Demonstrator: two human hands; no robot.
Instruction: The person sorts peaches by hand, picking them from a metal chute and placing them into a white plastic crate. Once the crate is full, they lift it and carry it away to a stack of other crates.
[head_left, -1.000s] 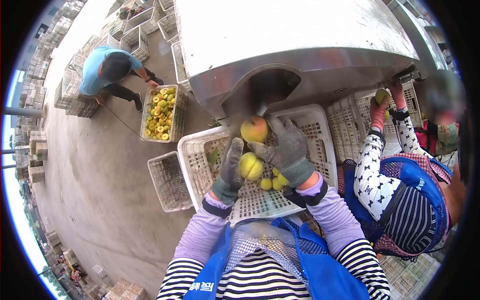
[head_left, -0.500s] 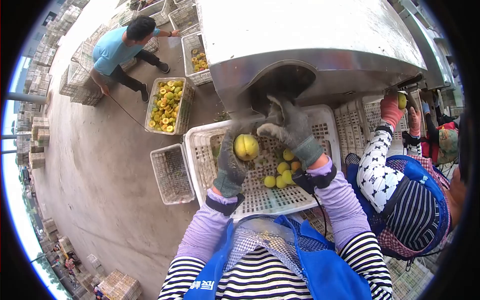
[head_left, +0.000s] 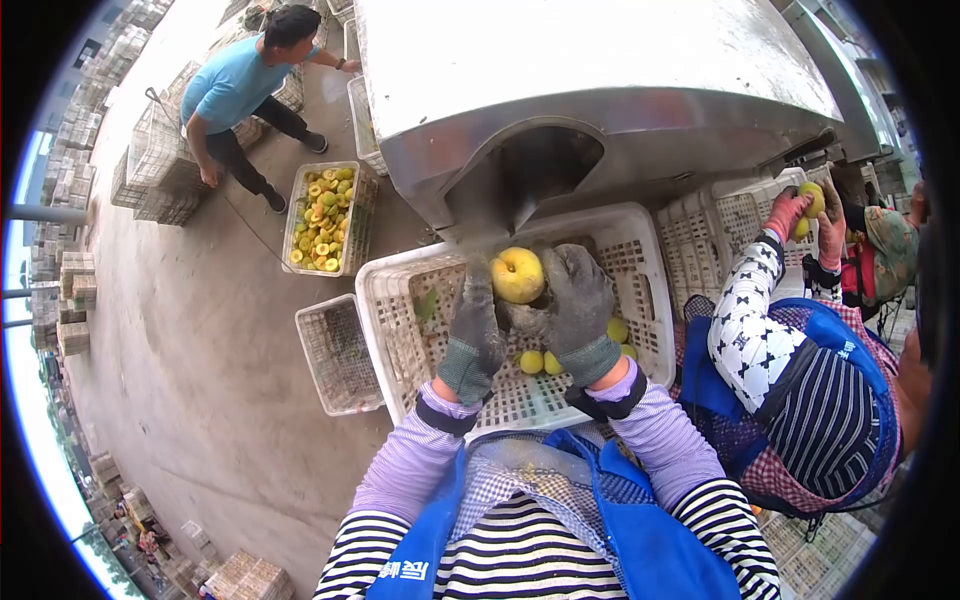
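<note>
Over wht crate (head_left: 505,404), L hand (head_left: 478,322) & R hand (head_left: 582,308): grip closed on ylw fruit (head_left: 517,276).

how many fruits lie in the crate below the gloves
4 visible: two fruits just left of the right hand, two more just right of it. That hand may hide others.

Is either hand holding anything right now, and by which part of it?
Both hands hold one yellow fruit by its opposite sides: left hand on its left, right hand on its right. Exact fingertip contacts are unclear.
</note>
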